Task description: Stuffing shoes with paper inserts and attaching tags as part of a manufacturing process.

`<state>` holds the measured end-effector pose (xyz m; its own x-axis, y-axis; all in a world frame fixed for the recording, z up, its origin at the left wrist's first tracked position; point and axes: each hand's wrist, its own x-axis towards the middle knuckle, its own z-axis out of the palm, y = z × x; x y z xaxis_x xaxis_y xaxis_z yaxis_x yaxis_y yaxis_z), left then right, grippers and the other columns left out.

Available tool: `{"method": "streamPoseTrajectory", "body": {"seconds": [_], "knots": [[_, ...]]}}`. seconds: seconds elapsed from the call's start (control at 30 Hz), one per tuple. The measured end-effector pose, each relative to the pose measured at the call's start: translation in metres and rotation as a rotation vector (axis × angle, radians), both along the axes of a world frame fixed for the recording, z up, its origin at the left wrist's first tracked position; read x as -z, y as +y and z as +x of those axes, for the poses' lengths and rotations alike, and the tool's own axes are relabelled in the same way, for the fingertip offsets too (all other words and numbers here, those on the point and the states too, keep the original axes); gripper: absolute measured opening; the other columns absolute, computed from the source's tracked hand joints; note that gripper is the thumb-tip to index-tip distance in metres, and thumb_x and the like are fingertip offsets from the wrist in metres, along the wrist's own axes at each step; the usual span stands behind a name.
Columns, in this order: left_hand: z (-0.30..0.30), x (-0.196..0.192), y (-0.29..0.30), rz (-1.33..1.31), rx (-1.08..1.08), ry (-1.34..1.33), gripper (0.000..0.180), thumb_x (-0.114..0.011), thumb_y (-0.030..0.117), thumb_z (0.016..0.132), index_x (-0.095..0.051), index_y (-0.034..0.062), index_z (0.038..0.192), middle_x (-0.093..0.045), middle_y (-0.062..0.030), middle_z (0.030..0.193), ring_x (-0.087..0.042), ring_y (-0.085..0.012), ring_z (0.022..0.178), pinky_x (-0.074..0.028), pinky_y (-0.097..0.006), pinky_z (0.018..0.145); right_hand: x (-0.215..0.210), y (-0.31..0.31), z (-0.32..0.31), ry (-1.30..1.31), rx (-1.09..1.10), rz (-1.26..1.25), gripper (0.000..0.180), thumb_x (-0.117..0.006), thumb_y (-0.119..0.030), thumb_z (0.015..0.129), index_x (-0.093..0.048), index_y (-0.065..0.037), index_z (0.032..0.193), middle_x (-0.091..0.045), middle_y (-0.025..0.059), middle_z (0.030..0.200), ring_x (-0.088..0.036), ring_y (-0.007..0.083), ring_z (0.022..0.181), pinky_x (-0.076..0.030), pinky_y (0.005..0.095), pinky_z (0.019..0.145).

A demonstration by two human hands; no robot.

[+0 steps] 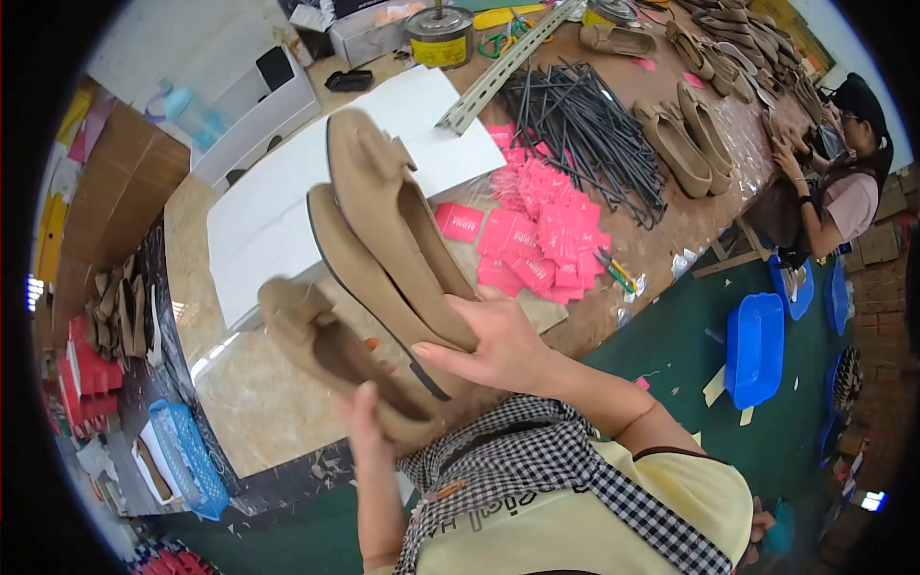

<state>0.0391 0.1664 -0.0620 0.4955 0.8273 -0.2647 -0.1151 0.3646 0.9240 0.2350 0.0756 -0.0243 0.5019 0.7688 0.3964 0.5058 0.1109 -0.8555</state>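
Two tan flat shoes with bows are gripped together at the heels in my right hand [503, 340]. The upper shoe [388, 206] shows its open top. Pressed against it, the lower shoe [359, 254] turns its side and dark sole edge outward. My left hand [369, 426] is closed around the heel end of a third tan flat shoe [331, 350], which is slightly blurred and tilted with its opening up. Some fingertips of that hand show at the shoe's far edge; the rest are hidden behind it. All three shoes are above the worktable [259, 417].
White sheets [278, 211] lie beneath the shoes. Pink tags [537, 240], thin black sticks [594, 134], a slotted metal bar [508, 67] and snips [616, 270] lie rightward. More flats [685, 144] stand near a co-worker [848, 172]. Blue basins [754, 350] are on the floor.
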Motion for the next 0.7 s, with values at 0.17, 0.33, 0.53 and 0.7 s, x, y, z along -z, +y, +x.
{"method": "streamPoseTrajectory", "body": {"seconds": [0.17,0.33,0.53,0.7], "knots": [[-0.110,0.046,0.040,-0.169,-0.178,0.135,0.064,-0.057,0.035,0.091,-0.041,0.0000,0.142,-0.057,-0.0143,0.128,-0.061,-0.0195,0.101,-0.050,-0.029,0.086,0.053,0.028,-0.049,-0.149,-0.286,-0.456,0.030,-0.055,-0.036,0.095,-0.062,-0.007,0.098,-0.063,0.0181,0.070,-0.061,0.0389,0.067,-0.047,0.0473,0.062],[-0.151,0.061,0.040,0.284,-0.111,0.591,0.064,-0.050,0.004,0.091,-0.029,0.0005,0.151,-0.061,-0.0134,0.120,-0.058,-0.0154,0.102,-0.045,-0.026,0.089,0.011,0.004,-0.027,-0.321,-0.133,-0.282,0.029,-0.055,-0.033,0.096,-0.063,-0.013,0.115,-0.061,0.0122,0.062,-0.061,0.0362,0.059,-0.048,0.0461,0.061],[-0.089,0.060,0.047,0.271,-0.013,0.390,0.060,-0.054,0.003,0.091,-0.039,0.0035,0.148,-0.061,-0.0092,0.115,-0.053,-0.0071,0.081,-0.045,-0.022,0.072,0.051,-0.039,-0.022,-0.508,-0.286,-0.617,0.036,-0.060,-0.026,0.093,-0.061,-0.011,0.125,-0.068,0.0096,0.081,-0.067,0.0275,0.070,-0.053,0.0376,0.070],[-0.097,0.038,0.047,0.279,0.046,0.451,0.059,-0.057,0.004,0.091,-0.041,0.0067,0.148,-0.062,-0.0046,0.109,-0.045,-0.0014,0.062,-0.037,-0.017,0.054,0.027,-0.060,0.084,-0.335,0.422,-0.441,0.018,-0.068,-0.024,0.087,-0.070,-0.011,0.099,-0.067,0.0082,0.090,-0.065,0.0262,0.083,-0.052,0.0390,0.073]]}}
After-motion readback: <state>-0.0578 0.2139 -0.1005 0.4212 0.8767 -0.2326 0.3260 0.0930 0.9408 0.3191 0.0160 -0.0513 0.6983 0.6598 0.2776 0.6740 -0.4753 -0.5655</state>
